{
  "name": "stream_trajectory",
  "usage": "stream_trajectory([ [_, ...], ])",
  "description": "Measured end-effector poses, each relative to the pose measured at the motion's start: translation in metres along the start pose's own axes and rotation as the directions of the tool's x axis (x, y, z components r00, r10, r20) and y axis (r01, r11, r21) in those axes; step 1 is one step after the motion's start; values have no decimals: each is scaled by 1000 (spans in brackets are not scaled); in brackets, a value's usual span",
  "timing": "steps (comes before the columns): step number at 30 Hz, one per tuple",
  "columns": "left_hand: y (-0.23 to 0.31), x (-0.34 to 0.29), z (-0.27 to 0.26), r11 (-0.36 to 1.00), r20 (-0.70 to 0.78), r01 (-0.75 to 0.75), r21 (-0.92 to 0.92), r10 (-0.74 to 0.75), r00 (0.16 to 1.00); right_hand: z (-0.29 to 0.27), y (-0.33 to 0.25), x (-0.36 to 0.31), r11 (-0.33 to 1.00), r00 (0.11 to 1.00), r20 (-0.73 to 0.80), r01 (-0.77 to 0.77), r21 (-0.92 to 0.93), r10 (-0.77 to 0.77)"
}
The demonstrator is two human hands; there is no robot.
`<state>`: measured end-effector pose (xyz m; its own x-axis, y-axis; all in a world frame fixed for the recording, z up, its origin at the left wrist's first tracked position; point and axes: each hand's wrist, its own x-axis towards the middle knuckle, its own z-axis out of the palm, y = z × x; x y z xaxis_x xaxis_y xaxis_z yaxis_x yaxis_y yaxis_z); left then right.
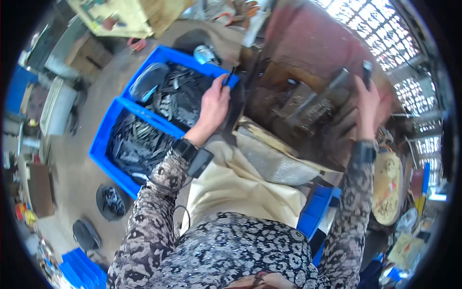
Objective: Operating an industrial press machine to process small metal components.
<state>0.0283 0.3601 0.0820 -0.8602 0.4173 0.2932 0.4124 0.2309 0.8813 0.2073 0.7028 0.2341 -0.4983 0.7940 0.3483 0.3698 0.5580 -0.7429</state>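
Observation:
My left hand (215, 102) is closed in a pinch on a small dark strip (230, 75), above the right edge of a blue bin (127, 91). Many loose grey and black strips (180, 91) fill that bin. On the right, my right hand (368, 103) is wrapped round a dark tool (367, 73) with a pale end pointing away from me. Its kind is unclear because of blur. Between my hands, a long grey bar (321, 93) lies slanted on the brown, stained work surface (284, 36).
A second blue bin (103, 132) with similar strips adjoins the first. A black bucket (111, 202) stands on the floor at left. White padding (276, 161) lines the near bench edge. An oval pale board (387, 188) is at right, below a lattice window (370, 29).

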Motion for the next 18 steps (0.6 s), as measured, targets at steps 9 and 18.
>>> stream_trajectory([
  [9,54,-11,107,952,347,-253,-169,298,889,40,8,14,849,983,-63,116,-515,-173],
  [18,48,-22,114,874,442,-428,232,297,846,41,-1,23,893,996,-41,52,-447,-79],
])
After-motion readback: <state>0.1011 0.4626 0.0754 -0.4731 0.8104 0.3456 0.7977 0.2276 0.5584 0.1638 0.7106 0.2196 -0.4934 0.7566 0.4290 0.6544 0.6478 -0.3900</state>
